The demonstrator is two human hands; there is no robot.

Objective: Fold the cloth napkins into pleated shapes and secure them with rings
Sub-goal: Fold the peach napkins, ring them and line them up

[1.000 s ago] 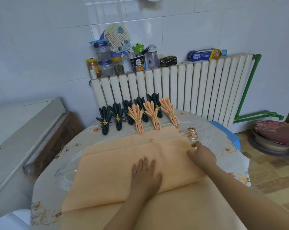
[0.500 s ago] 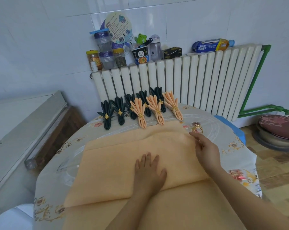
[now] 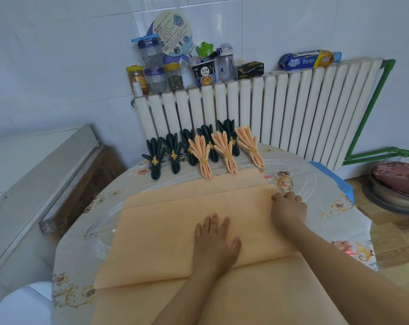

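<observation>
A peach cloth napkin lies on the round table, its near part folded over into a wide band. My left hand presses flat on the middle of the fold, fingers straight. My right hand sits at the fold's far right corner with fingers curled onto the cloth edge. Gold napkin rings lie just beyond that hand. At the table's far edge stand finished pleated napkins with gold rings: several dark green ones and three peach ones.
The table has a floral cover under clear plastic. A white radiator behind it carries jars, bottles and a wipes pack. A grey cabinet stands on the left, a cushioned stool on the right.
My right hand moved from the napkin's right edge to its far right corner and curled onto the cloth there. My left hand stayed pressed on the fold. The view shifted slightly.
</observation>
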